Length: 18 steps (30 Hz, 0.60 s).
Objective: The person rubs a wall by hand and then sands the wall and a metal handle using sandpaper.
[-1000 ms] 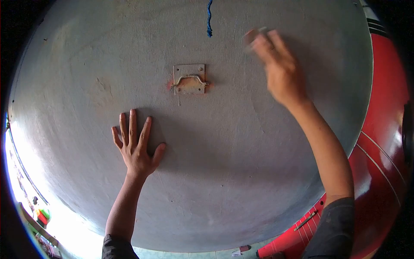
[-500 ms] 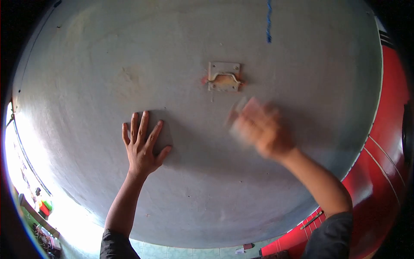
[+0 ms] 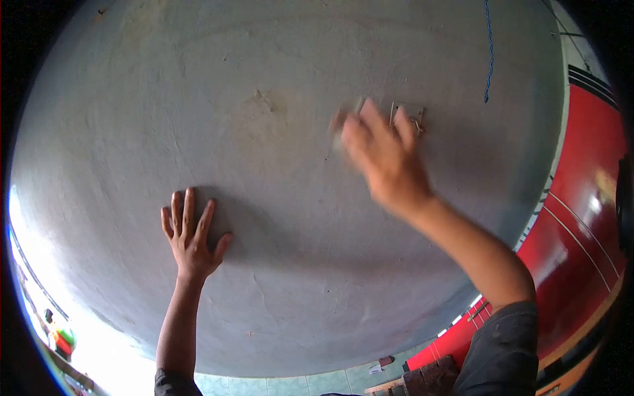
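Altogether one cord; left hand, right hand at one panel.

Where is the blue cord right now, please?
In the head view, the blue cord hangs at the upper right against the grey surface, above and to the right of the metal bracket.

White glare burns out the lower left — daylight from that side — while soft shadows fall rightward across the panel. The right hand is motion-blurred; fisheye distortion bends the dark-rimmed edges.
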Tool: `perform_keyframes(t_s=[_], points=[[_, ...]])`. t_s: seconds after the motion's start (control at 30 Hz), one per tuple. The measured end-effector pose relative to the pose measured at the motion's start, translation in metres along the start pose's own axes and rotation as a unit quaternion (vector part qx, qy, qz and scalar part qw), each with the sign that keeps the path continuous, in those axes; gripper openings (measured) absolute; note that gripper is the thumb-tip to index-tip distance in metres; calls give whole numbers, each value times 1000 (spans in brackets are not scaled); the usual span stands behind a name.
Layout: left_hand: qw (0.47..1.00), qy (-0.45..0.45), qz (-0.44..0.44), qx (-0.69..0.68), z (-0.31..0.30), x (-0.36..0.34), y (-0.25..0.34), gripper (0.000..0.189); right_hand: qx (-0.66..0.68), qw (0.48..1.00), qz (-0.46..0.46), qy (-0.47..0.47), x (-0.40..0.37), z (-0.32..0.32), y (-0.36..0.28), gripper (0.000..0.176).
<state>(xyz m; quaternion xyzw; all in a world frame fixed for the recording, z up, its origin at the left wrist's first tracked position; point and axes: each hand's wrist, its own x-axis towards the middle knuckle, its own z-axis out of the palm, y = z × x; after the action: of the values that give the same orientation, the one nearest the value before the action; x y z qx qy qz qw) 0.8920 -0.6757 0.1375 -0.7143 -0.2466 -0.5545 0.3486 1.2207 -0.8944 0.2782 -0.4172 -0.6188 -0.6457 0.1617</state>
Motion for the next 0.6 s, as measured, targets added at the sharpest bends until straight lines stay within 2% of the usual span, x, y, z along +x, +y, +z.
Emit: perform_keyframes(t_s=[0.1, 0.17, 0.23, 0.33, 0.4, 0.47, 0.57, 0.6], points=[[1000, 16, -3, 22, -12, -24, -14, 77, -4, 999, -49, 7, -10, -8, -9, 39], [999, 40, 9, 21, -23, -26, -14, 76, -55, 996, 16, 62, 13, -24, 21, 39], [999, 43, 11, 20, -40, -14, -8, 75, -106, 971, 165, 135, 54, -45, 70, 38], [995, 63, 52, 64, -53, 1, -11, 65, -39, 948, 265, 170, 55, -47, 48, 38], [996, 39, 45, 68, -72, 11, -8, 65, -23, 984, 164, 65, 27, -52, -9, 43], [997, 28, 36, 63, -89, 17, -1, 66, 58, 998, 16, -4, -22, -34, -44, 46], [997, 41, 31, 54, -100, 25, 4, 68, -71, 991, 108, 45, 23, -60, 5, 44], [997, 42, 31, 55, -99, 24, 5, 68, -102, 967, 224, 65, 46, -66, 27, 41]])
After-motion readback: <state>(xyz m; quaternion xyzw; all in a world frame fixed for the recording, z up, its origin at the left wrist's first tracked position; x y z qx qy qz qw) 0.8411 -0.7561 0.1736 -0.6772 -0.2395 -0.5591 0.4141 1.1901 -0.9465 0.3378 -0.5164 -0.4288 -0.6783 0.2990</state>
